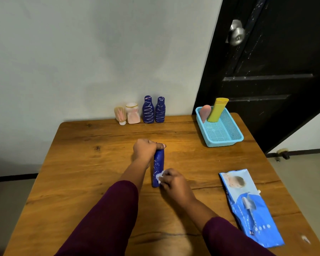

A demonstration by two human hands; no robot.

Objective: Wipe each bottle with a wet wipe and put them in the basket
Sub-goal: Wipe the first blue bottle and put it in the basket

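Bottle: where is it?
Me: Between my two hands, above the middle of the surface. It is the dark blue one with white squiggles, lying lengthwise and pointing away from me. Whether it rests on the wood or hangs just over it, I cannot tell.
And your hands?
Me: My left hand is wrapped round the far end, with the thumb lying across the top. My right hand is at the near end, its fingers curled round a crumpled white wipe that I press against the bottle's side.
Where is the basket?
Me: The basket is beyond my right hand and off to its right, well apart from it. A yellow bottle and a pink one stand in its far end, leaning.
What else is there?
Me: Past my left hand, at the far edge by the wall, stands a row. It has two blue bottles and, left of them, two pale ones. The leftmost stands cap down. The blue pack lies flat to the right of my right hand, apart from it.
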